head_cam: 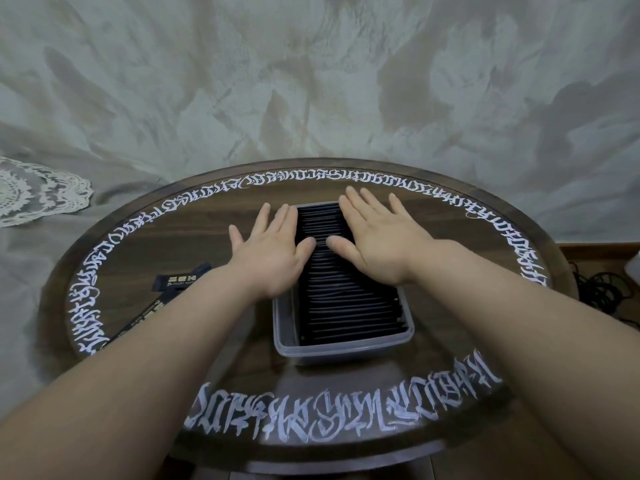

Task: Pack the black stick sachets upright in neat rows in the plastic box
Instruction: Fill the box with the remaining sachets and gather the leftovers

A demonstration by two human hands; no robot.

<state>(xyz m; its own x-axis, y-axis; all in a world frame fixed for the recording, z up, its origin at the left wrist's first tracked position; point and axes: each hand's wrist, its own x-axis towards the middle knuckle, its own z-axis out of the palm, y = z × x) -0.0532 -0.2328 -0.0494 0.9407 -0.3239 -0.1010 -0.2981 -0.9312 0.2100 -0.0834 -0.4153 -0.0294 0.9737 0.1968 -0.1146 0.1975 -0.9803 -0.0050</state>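
Round table (450, 237), unreadable white lettering | both hands flat on boxed sachets (346, 299) | labels illegible

Both bare forearms reach forward, the left hand (273, 252) and right hand (375, 242) flat, palms down, fingers (353, 199) straight, thumbs nearly meeting.

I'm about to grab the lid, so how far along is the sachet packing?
Mostly done: the plastic box holds a long row of upright black sachets. In hand: the left hand and right hand lie flat and open at the far end, apparently evening the sachets. Left: a few loose sachets lie on the table left of the box, and a gap shows inside its left wall.
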